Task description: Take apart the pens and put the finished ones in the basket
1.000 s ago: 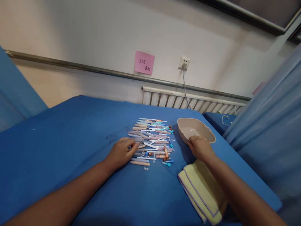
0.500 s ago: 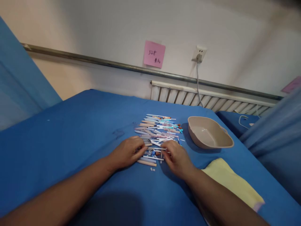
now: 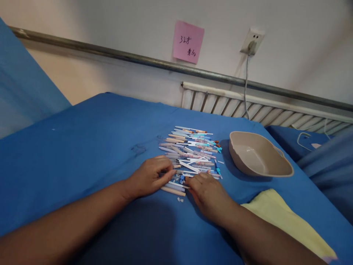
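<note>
A spread of pen parts (image 3: pixel 190 154), with pale barrels, white refills and clear printed tubes, lies on the blue cloth (image 3: pixel 110 136). My left hand (image 3: pixel 153 176) is at the left edge of its near part, thumb and forefinger closed together by a short peach piece; what they pinch is hidden. Opposite, my right hand (image 3: pixel 208 193) has its fingers bent and drawn together at the end of a white refill (image 3: pixel 176 184); its grip is hidden from above. Small blue clips (image 3: pixel 181 179) lie between the hands. A peach barrel (image 3: pixel 173 190) lies nearest me.
Right of the pens stands a beige plastic basin (image 3: pixel 259 154). A yellow cloth (image 3: pixel 286 224) lies beside my right forearm. Behind are a radiator (image 3: pixel 220 103), a metal rail (image 3: pixel 138 62) and a plugged-in cable (image 3: pixel 246 84). Small white bits (image 3: pixel 180 200) lie near the pens.
The view has tipped down and shifted slightly left. My right hand has come lower over the near pen parts, covering more of them. My left hand stays in about the same place.
</note>
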A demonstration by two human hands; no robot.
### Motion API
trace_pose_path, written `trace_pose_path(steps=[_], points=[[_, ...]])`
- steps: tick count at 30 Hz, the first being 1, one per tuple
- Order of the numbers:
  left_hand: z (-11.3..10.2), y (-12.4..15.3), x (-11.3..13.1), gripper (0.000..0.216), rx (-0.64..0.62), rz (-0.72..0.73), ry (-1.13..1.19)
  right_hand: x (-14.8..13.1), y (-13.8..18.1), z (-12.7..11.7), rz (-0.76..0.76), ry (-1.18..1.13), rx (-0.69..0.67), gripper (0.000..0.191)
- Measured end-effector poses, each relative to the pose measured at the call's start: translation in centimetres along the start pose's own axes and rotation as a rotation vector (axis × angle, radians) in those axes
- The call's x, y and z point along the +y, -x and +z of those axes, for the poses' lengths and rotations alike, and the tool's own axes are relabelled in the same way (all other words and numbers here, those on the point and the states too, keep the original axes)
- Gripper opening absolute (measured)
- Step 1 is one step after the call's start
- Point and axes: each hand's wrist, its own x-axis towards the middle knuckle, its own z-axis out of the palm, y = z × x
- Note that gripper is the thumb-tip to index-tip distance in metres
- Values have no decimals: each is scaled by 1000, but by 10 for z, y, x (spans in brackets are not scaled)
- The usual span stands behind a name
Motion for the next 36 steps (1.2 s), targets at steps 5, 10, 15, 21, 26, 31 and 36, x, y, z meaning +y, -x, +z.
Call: trace_pose_path(steps=[5,10,15,21,26,31,36], points=[[1,0,1,22,61,-22,57,1,-1,-1,27,-30,-13,25],[3,0,0,22,89,-50,73,-1,-1,-4,42,-44,-23,23],[5,1,1,22,62,-33,44,-3,-1,-6,48,-54,-28,22],[4,1,2,21,112,-13,72,-5,-2,-6,83,-71,-39,21],[3,2,-2,20,185,-34,88,-7,-1,-7,100,-59,-61,26],[4,2,-4,21,187,-64,82,-8,2,-5,83,6,-59,30],[4,1,-2,22,169,-71,90,-6,3,-4,58,42,-69,36]])
